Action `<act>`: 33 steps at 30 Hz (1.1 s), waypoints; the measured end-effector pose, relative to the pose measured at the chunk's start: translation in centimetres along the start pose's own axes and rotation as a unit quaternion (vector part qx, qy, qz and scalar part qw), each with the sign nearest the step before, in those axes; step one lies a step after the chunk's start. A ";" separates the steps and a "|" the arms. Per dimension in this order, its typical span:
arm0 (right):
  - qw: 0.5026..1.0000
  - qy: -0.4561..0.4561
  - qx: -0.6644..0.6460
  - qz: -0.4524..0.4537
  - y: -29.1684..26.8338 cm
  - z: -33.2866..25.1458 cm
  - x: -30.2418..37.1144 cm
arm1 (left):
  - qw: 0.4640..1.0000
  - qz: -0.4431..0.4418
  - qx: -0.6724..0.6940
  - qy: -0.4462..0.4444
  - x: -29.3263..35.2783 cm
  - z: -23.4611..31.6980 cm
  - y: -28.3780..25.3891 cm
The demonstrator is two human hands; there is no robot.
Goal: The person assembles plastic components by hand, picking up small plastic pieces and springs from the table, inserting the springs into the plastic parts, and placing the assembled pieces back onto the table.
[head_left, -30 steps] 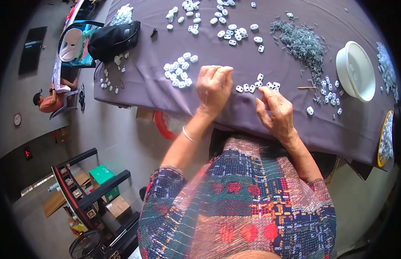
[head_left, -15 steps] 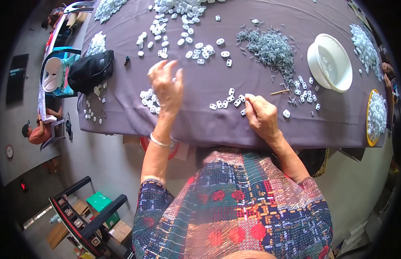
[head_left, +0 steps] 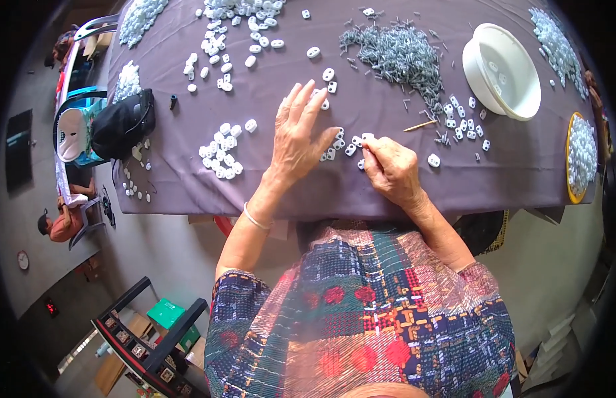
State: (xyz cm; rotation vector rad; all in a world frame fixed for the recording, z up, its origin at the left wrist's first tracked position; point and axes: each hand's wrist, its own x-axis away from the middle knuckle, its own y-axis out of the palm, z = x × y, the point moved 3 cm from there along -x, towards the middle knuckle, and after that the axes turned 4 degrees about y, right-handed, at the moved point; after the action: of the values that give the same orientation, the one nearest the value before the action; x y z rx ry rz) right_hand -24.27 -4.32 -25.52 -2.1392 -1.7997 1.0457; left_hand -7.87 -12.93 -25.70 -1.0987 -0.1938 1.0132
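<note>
Small white two-hole plastic pieces lie in loose groups on the grey-purple cloth. My left hand (head_left: 297,132) is open, palm down with fingers stretched, over the middle of the table. White pieces (head_left: 328,96) show beside its fingertips, and others under it are hidden. My right hand (head_left: 393,171) is closed in a pinch; a small white piece (head_left: 368,136) shows at its fingertips. Between the hands is a short row of two-hole pieces (head_left: 351,149), partly covered by my left thumb. Left of my left hand sits a cluster of white pieces (head_left: 222,151).
Short grey pins (head_left: 397,56) are heaped beyond my right hand, near a thin wooden stick (head_left: 421,125). To the right stand a white plastic bowl (head_left: 477,66) and a yellow-rimmed tray (head_left: 571,182) of white pieces. A black bag (head_left: 125,123) lies at the left edge.
My left hand has moved right, from beside the left cluster to near the row, and its fingers have straightened. My right hand keeps its pinch. The whole view has shifted slightly.
</note>
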 end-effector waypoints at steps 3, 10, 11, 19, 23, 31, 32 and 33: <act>1.000 -0.011 -0.018 0.016 0.0 0.0 -0.1 | 0.998 0.032 0.053 -0.013 1.1 0.4 -0.8; 1.000 -0.011 -0.007 0.008 -0.1 -0.1 0.1 | 0.993 0.109 0.003 -0.041 -0.9 -0.1 -0.3; 1.000 -0.009 -0.004 0.009 -0.1 -0.1 0.1 | 0.993 0.108 0.004 -0.039 -1.1 0.3 0.0; 0.999 -0.018 -0.022 0.026 0.0 0.2 0.5 | 0.987 0.076 0.128 0.065 0.4 2.4 1.1; 0.999 0.025 -0.023 0.034 -0.7 -0.2 0.1 | 0.994 0.103 0.036 0.019 1.3 1.9 -0.5; 0.939 0.113 0.323 0.030 -4.0 2.9 -4.0 | 0.989 0.134 -0.038 -0.050 2.2 2.0 -0.4; 0.928 0.125 0.350 0.009 -3.5 3.6 -4.2 | 0.992 0.123 -0.016 -0.036 2.0 2.3 -0.2; 0.929 0.123 0.349 0.008 -3.4 4.0 -4.5 | 0.993 0.112 0.006 -0.021 1.8 2.5 0.0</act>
State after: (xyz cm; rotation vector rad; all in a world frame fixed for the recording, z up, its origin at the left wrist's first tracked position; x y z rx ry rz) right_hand -29.49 -8.75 -24.86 -1.7366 -1.0701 1.1350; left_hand -8.33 -9.97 -25.01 -1.1050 -0.0997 1.2376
